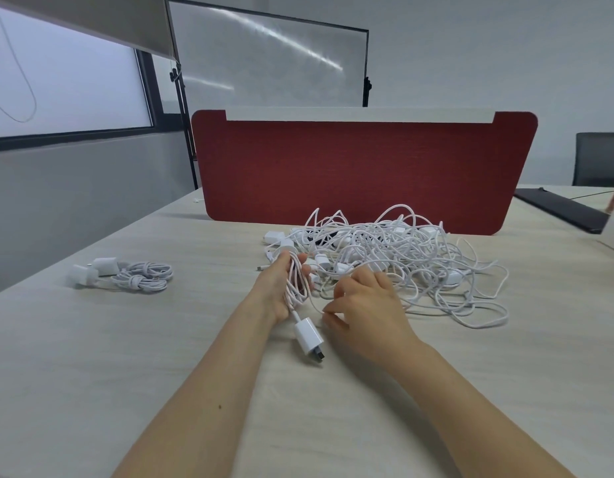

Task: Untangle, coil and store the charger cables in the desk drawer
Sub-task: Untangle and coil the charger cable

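Left hand (281,291) grips a partly wound white charger cable (295,284), its white block-shaped plug adapter (309,336) dangling just above the pale wood-grain desk (160,339). The right hand (367,308), fingers curled, appears to pinch the cable's free strand beside it. Beyond lies the tangled heap of white cables (402,257); a finished coiled bundle (143,276) rests well to the left. No drawer is visible. Risk: if the free strand runs into the heap, a firm pull may tighten knots or drag adapters along.

Chair (600,158) cut by right edge; tangle (395,250) plug count unclear (overlapping).
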Motion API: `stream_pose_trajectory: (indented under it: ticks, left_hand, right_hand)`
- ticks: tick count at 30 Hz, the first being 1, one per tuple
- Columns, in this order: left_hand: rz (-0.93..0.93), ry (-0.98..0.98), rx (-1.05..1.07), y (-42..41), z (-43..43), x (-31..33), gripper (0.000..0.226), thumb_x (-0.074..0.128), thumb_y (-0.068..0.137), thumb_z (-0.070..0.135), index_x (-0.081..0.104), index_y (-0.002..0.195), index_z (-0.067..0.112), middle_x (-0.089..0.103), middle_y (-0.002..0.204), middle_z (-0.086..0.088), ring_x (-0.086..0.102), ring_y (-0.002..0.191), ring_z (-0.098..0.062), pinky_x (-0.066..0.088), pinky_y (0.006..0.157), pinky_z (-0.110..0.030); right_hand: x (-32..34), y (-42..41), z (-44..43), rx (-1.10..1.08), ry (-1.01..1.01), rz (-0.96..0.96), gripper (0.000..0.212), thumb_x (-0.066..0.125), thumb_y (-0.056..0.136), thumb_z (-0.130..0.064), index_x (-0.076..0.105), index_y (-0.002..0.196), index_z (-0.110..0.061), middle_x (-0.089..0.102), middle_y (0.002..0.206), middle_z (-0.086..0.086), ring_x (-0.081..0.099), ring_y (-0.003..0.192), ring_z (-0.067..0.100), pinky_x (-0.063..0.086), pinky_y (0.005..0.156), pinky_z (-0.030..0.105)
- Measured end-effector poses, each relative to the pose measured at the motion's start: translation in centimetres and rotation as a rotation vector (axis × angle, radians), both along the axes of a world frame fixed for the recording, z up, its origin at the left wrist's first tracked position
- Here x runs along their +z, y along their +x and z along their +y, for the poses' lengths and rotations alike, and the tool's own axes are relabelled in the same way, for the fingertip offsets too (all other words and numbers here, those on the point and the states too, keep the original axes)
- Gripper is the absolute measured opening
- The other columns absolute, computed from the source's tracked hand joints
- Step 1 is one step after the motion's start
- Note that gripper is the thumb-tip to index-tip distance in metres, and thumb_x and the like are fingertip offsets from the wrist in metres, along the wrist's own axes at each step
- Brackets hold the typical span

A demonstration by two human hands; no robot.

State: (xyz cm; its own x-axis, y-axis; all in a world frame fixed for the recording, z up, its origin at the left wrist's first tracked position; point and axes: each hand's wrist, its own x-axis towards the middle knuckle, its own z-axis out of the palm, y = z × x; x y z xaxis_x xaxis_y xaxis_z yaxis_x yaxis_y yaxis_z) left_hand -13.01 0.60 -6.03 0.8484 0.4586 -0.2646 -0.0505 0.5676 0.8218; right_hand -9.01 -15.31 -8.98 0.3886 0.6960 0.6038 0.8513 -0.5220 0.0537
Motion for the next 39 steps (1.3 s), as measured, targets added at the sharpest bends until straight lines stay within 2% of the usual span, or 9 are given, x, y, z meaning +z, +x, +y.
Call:
stream_pose_trajectory:
  ticks: [4,9,11,13,16,24,30,34,39]
  left_hand:
    - [-0.034,-0.087,0.021,-0.1,-0.4,0.3,0.038,0.039,0.105,0.04,0.048,0.078,0.015,0.038,0.045,0.005,0.036,0.034,-0.006,0.044,0.038,-0.017]
    - [0.046,0.526,0.059,0.2,-0.6,-0.4,0.04,0.033,0.106,0.041,0.048,0.081,0.013,0.035,0.053,0.003,0.029,0.037,-0.008,0.027,0.039,-0.019]
    - [0.082,0.661,0.046,0.1,-0.2,-0.8,0.041,0.035,0.105,0.042,0.051,0.082,0.012,0.035,0.054,0.003,0.029,0.038,-0.007,0.026,0.04,-0.019]
    - [0.103,0.672,0.013,-0.2,0.1,-1.0,0.042,0.038,0.104,0.047,0.052,0.082,0.013,0.035,0.054,0.004,0.028,0.039,-0.007,0.024,0.04,-0.019]
    - [0.137,0.624,-0.091,-0.6,-0.4,-0.7,0.048,0.042,0.099,0.058,0.054,0.084,0.013,0.036,0.053,0.005,0.027,0.04,-0.007,0.023,0.039,-0.018]
    - [0.214,0.664,-0.464,-1.6,-3.1,0.1,0.068,0.026,0.095,0.072,0.057,0.084,0.012,0.06,0.062,-0.001,0.042,0.043,-0.009,0.03,0.037,-0.017]
    - [0.119,0.558,-0.735,-2.0,-3.7,1.0,0.077,0.021,0.085,0.084,0.053,0.078,0.015,0.046,0.053,-0.002,0.029,0.037,-0.008,0.022,0.035,-0.015]
    - [0.115,0.624,-0.746,-2.4,-3.7,1.2,0.052,0.049,0.087,0.072,0.051,0.073,0.022,0.03,0.05,0.004,0.026,0.043,-0.007,0.018,0.04,-0.018]
    - [0.053,0.658,-0.621,-2.0,-3.6,1.2,0.048,0.032,0.102,0.056,0.047,0.075,0.02,0.028,0.046,0.005,0.026,0.041,-0.007,0.024,0.038,-0.018]
  right_hand:
    - [-0.2,0.1,0.1,0.064,-0.001,-0.037,0.017,0.063,0.076,-0.036,0.078,0.069,-0.03,0.056,0.061,-0.013,0.045,0.076,0.018,0.019,0.072,0.03]
    - [0.6,0.0,-0.2,0.216,0.028,0.031,0.024,0.061,0.075,-0.045,0.073,0.062,-0.029,0.063,0.083,-0.015,0.054,0.098,0.017,0.032,0.092,0.031]
    - [0.9,0.2,-0.9,0.251,0.053,0.158,0.023,0.065,0.075,-0.045,0.065,0.06,-0.027,0.059,0.074,-0.016,0.055,0.082,0.011,0.04,0.081,0.03]
    - [1.2,0.4,-1.6,0.263,0.155,0.394,0.025,0.068,0.078,-0.039,0.057,0.061,-0.023,0.055,0.063,-0.012,0.051,0.063,0.007,0.045,0.061,0.034]
    - [1.4,0.6,-2.1,0.311,0.333,0.611,0.024,0.073,0.085,-0.029,0.058,0.068,-0.022,0.055,0.062,-0.007,0.047,0.056,0.007,0.04,0.056,0.033]
    - [1.8,0.7,-1.6,0.313,0.661,0.713,0.02,0.067,0.093,-0.027,0.056,0.078,-0.021,0.047,0.059,-0.012,0.04,0.053,0.007,0.04,0.051,0.035]
    - [1.5,1.3,-1.6,0.199,0.738,0.791,0.023,0.065,0.094,-0.027,0.055,0.075,-0.02,0.047,0.058,-0.012,0.041,0.057,0.007,0.036,0.058,0.032]
    - [1.5,1.1,-1.2,0.188,0.755,0.815,0.021,0.062,0.096,-0.025,0.058,0.077,-0.018,0.05,0.061,-0.009,0.042,0.058,0.007,0.038,0.06,0.033]
    - [1.2,1.2,-1.4,0.134,0.684,0.716,0.022,0.051,0.101,-0.024,0.058,0.081,-0.022,0.052,0.064,-0.009,0.045,0.061,0.007,0.04,0.062,0.038]
